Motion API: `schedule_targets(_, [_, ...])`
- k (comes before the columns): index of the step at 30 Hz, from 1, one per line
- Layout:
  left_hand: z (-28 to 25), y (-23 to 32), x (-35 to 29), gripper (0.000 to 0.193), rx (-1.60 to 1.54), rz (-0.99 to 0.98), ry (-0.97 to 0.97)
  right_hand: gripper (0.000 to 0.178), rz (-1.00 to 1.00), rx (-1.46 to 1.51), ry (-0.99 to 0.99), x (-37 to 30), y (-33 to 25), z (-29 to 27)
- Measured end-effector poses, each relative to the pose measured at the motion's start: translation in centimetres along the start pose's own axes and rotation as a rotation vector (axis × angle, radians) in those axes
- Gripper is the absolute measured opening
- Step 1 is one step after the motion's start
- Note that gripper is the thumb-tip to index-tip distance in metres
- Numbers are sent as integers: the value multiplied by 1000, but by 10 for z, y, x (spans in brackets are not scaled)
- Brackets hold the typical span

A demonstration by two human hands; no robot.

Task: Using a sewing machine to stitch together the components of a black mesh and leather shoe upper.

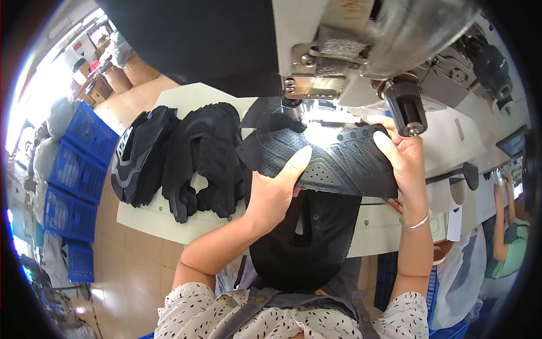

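The black shoe piece (353, 178) is held up at the sewing machine (315, 87), over the middle of the counter (148, 219). Fingers of the left hand (270, 198) and right hand (407, 164) grip its near edge and right end, thumbs on top. Work on it seems midway. Two stacks, a striped one (141, 164) and a plain one (217, 150), lie toward the counter's left edge; which are finished, I cannot tell. Another black piece (302, 257) overhangs the front edge.

Blue crates (76, 175) — stacked, brown boxes (117, 78), tiled floor (135, 265)
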State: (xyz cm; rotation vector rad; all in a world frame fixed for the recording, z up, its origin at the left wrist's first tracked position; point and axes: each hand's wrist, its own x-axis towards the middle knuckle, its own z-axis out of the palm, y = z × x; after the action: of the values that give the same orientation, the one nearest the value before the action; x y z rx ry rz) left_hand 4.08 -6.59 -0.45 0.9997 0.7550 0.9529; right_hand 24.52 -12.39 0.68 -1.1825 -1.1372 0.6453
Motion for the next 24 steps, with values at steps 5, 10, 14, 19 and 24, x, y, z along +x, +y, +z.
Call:
schedule_targets(5, [6, -4, 2, 6, -47, 135, -48, 22, -8, 13, -14, 3, 3, -3])
schedule_targets(10, [2, 0, 3, 6, -13, 127, -48, 21, 27, -7, -3, 0, 2, -1])
schedule_targets(14, [-4, 6, 7, 9, 54, 77, -64, 22, -79, -58, 68, -9, 2, 6])
schedule_targets(19, [-8, 10, 12, 10, 34, 55, -94, 22, -59, -118, 63, -18, 0, 8])
schedule_targets(24, [-13, 12, 14, 15, 152, 60, -90, 24, -48, -45, 39, -20, 1, 10])
